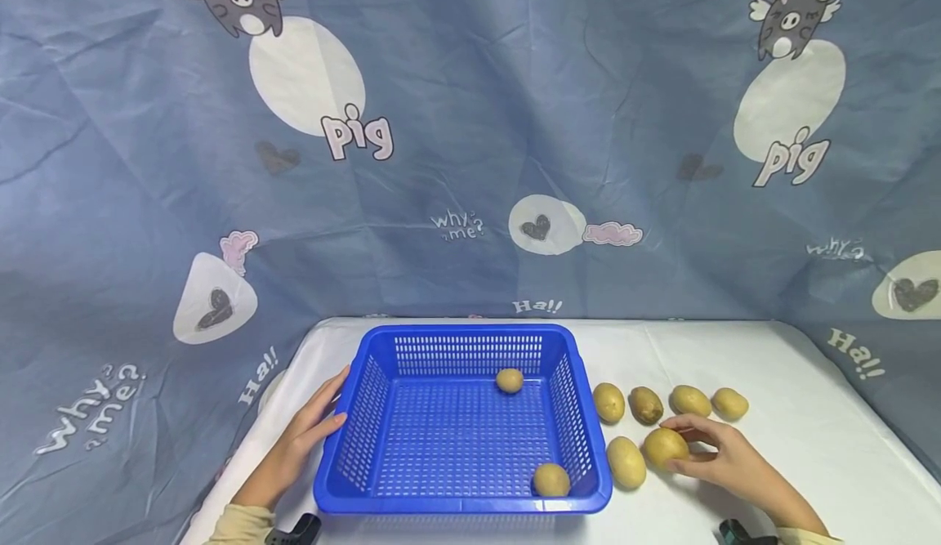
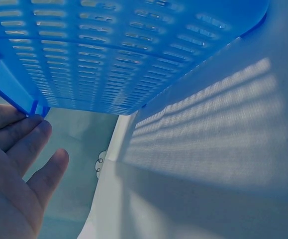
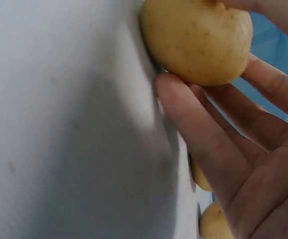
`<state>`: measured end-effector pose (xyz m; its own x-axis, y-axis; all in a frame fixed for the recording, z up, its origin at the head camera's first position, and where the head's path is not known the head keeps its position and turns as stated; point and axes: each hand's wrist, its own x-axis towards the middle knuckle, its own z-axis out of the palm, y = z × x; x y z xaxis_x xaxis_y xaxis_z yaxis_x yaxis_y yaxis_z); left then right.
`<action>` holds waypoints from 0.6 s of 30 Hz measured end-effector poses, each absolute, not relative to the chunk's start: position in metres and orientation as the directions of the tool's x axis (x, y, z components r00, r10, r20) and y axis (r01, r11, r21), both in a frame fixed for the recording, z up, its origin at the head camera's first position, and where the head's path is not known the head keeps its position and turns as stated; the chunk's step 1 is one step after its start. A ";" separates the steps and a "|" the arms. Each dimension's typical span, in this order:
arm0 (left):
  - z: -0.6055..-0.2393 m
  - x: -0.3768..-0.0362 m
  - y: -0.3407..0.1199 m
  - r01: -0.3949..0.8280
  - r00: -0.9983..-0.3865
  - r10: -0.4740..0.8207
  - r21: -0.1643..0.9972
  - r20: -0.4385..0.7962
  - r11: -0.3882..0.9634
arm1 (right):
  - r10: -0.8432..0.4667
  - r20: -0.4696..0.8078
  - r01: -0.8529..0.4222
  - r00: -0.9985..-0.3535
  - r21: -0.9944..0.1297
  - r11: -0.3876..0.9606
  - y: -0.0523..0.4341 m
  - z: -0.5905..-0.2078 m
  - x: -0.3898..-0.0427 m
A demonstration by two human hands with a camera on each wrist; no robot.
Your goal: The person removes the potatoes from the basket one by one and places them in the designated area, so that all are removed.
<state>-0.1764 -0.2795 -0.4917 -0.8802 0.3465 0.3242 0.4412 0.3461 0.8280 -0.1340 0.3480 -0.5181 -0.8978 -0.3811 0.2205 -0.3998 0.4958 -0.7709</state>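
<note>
From the head view I see the left hand [image 1: 305, 439] lying flat against the outer left wall of the blue basket [image 1: 356, 439], forearm coming in from the lower left; its fingers [image 2: 32, 144] are straight and close together, touching the plastic just under the rim. My right hand [image 1: 724, 455] reaches in from the lower right, palm low over the white table [image 1: 809, 414], fingers [image 3: 203, 134] curled round a potato [image 1: 666, 445] and pinching it between thumb and fingertips; the wrist view shows that potato resting on the table, just right of the basket. Another potato [image 1: 626, 462] lies beside it nearer the basket, and a row of four potatoes [image 1: 689, 400] sits just behind. Two more potatoes are inside the basket, one [image 1: 510, 380] near the far wall and one [image 1: 551, 480] at the near right corner. The blue backdrop [image 1: 470, 120] carries cartoon pigs and the words "pig", "why me?" and "Ha!!"
</note>
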 end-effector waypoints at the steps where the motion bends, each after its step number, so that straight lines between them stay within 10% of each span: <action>1: -0.491 -0.176 -0.279 0.440 -0.881 0.347 0.828 0.322 0.347 | -0.379 0.216 -0.396 -0.900 -0.768 0.503 0.349 -0.518 -0.134; 18: -0.491 -0.176 -0.278 0.455 -0.871 0.353 0.833 0.342 0.315 | -0.356 0.176 -0.350 -0.918 -0.785 0.512 0.350 -0.517 -0.132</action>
